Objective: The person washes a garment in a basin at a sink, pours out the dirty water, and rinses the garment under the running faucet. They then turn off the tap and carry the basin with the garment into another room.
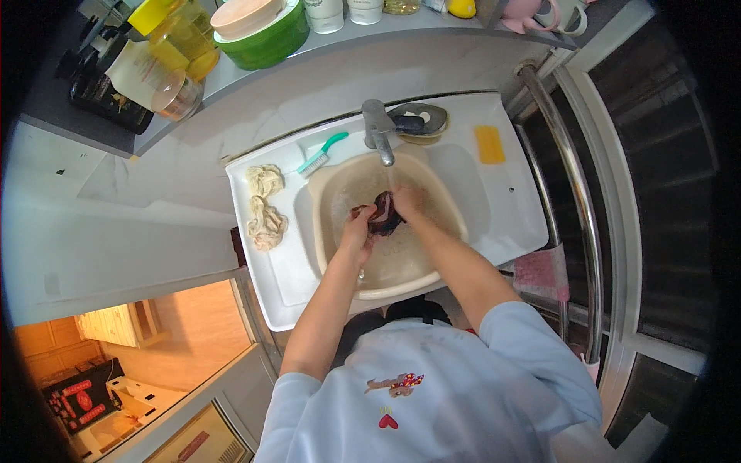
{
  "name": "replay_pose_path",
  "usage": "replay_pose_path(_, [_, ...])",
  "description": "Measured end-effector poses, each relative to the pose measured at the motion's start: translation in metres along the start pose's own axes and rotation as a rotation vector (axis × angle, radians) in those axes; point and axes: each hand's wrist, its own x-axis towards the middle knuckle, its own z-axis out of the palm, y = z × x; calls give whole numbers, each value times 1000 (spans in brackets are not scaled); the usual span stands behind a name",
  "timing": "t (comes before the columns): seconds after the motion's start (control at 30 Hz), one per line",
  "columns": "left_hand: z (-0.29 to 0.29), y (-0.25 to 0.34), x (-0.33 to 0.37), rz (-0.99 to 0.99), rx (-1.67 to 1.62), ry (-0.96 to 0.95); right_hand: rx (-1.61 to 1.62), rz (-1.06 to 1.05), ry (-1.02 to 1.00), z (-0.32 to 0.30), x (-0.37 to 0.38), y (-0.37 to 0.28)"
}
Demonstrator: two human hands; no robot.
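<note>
A small dark maroon cloth (384, 214), bunched and wet-looking, is stretched between my two hands above the beige basin (370, 292). My left hand (358, 234) grips its left end, thumb on top. At its right side, my right hand (407, 202) closes on the fabric just under the grey faucet (378, 127). Water seems to run from the spout near my right hand, and some lies in the basin. The exact kind of cloth cannot be made out, since folds and fingers cover part of it.
The basin stands in a white sink (494, 220). Two wrung cream cloths (266, 224) and a turquoise brush (320, 157) lie left; a yellow soap bar (488, 145) lies right. Behind the faucet is a soap dish (423, 122). Bottles (150, 73) line the shelf above; a metal rail (575, 185) runs right.
</note>
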Motion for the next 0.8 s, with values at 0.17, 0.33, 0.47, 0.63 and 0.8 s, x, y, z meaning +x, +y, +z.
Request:
replay_pose_path(0.17, [-58,-18,30,444,440,268,-285,-680,-121,1,-17,-8])
replay_pose_path(0.33, [-25,-14,32,487,588,18,-77,-71,-252,6,8,6])
replay_pose_path(0.47, [-51,-23,40,566,629,-15,515,-10,-672,-51,-42,-58])
replay_pose_path(0.63, [-60,-19,48,645,630,-162,750,-229,-790,-121,-87,-106])
replay_pose_path(0.8, [-11,34,-12,442,849,-241,948,-106,-560,-174,-84,-84])
